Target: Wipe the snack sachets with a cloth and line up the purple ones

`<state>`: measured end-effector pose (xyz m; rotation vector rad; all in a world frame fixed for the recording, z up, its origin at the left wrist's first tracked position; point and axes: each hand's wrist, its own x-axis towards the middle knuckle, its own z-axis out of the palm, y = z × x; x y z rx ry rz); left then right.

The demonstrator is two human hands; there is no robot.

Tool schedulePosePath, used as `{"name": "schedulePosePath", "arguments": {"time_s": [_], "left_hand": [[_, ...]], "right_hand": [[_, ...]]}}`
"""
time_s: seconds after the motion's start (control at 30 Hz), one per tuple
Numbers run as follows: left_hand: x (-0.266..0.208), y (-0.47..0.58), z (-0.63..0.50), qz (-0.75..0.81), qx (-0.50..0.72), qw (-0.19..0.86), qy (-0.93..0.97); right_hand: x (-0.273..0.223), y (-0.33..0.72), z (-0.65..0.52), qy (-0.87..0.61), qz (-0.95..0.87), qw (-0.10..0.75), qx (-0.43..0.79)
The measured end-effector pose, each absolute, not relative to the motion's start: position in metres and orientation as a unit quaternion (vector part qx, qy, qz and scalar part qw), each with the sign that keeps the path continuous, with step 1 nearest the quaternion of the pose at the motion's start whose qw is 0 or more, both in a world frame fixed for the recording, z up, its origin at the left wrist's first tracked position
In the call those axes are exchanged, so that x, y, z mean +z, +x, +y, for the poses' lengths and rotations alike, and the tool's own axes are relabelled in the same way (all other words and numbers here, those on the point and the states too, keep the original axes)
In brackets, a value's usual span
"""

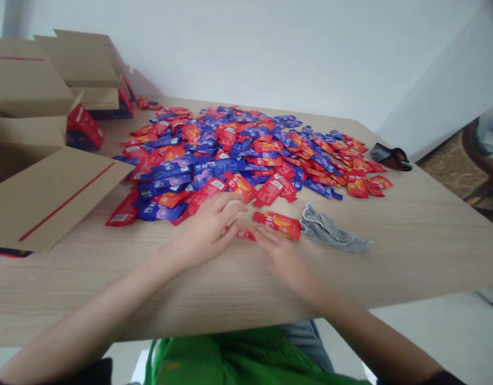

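Note:
A large pile of red-orange and blue-purple sachets (214, 167) covers the middle of the table. At its front edge my left hand (206, 230) reaches in, slightly blurred, its fingers stretched out and apart beside a red sachet. Facing it, my right hand (282, 256) lies low over the table with fingers extended. Its fingertips touch a small red sachet (245, 234) that shows between the two hands and is partly covered. Just beyond the right fingers, an orange-red sachet (284, 224) lies flat on the wood.
Open cardboard boxes (62, 198) stand on the left, flaps spread toward the pile. A crumpled grey cloth (332, 232) lies right of my right hand. A dark object, possibly a tape dispenser (391, 156), sits at the far right edge. A white wall (270, 53) rises behind the table.

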<state>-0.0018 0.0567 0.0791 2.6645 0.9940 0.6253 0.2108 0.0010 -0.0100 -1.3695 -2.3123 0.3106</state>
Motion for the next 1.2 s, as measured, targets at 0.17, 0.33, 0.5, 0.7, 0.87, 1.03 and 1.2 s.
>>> {"name": "schedulePosePath", "arguments": {"time_s": [0.17,0.33,0.5,0.7,0.87,1.03,1.2], "left_hand": [[0.038,0.002,0.009,0.315,0.066,0.114,0.94],[-0.003,-0.002,0.001,0.317,0.036,0.08,0.944],[-0.011,0.003,0.013,0.331,0.059,0.052,0.94],[-0.008,0.004,0.019,0.329,0.064,0.061,0.94],[-0.009,0.002,0.018,0.337,0.079,0.081,0.935],[-0.007,0.004,0.021,0.343,0.081,0.099,0.931],[-0.011,0.0,0.023,0.331,0.061,0.1,0.936]], "right_hand": [[0.007,0.228,-0.01,-0.51,-0.829,0.189,0.131],[0.019,0.293,0.021,-0.592,-0.763,0.255,0.057],[-0.01,0.275,0.04,-0.535,-0.84,0.073,0.049],[0.008,0.242,0.103,-0.545,-0.838,-0.01,-0.013],[0.026,0.238,0.157,-0.589,-0.805,0.062,-0.014],[-0.002,0.223,0.202,-0.657,-0.748,-0.029,0.09],[-0.021,0.212,0.225,-0.675,-0.736,-0.002,0.05]]}}
